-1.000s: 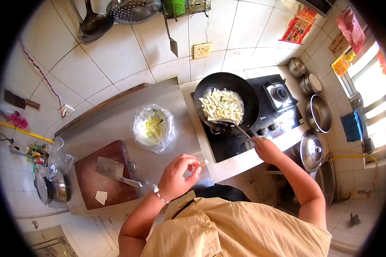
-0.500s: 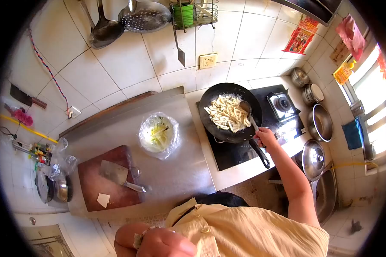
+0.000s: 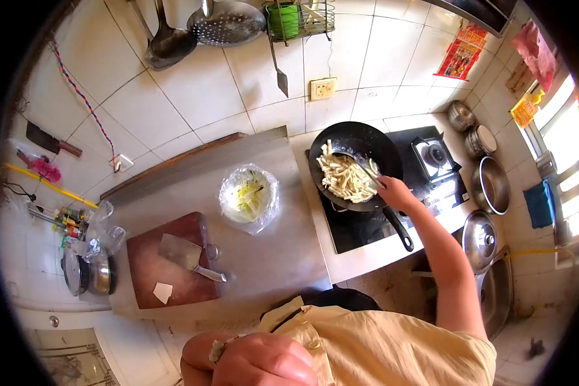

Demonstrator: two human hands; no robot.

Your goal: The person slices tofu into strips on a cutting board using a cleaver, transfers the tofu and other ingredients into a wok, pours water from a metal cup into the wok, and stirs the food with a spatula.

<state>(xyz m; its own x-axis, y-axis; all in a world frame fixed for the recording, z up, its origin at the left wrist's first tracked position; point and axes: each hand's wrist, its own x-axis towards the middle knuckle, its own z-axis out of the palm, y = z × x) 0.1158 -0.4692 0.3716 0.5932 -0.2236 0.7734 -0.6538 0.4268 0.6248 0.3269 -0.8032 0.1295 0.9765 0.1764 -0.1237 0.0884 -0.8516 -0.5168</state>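
Note:
My right hand is closed around the handle of a metal spatula. The spatula's head is among pale, cut strips of food in a black wok. The wok rests on the left side of a black glass gas hob, its black handle pointing toward me below my hand. My left hand is close against my body at the bottom of the view, a band on its wrist. Its fingertips are hidden, so I cannot tell whether it holds anything.
A plastic-covered bowl with yellow-green pieces stands on the steel counter. A cleaver and a white piece lie on a brown cutting board. Metal basins and a lid line the right side.
My right hand has pushed the spatula inward and to the left, and the food has shifted, some rising up the wok's left side. The whole view has shifted slightly. My left hand stays near my body.

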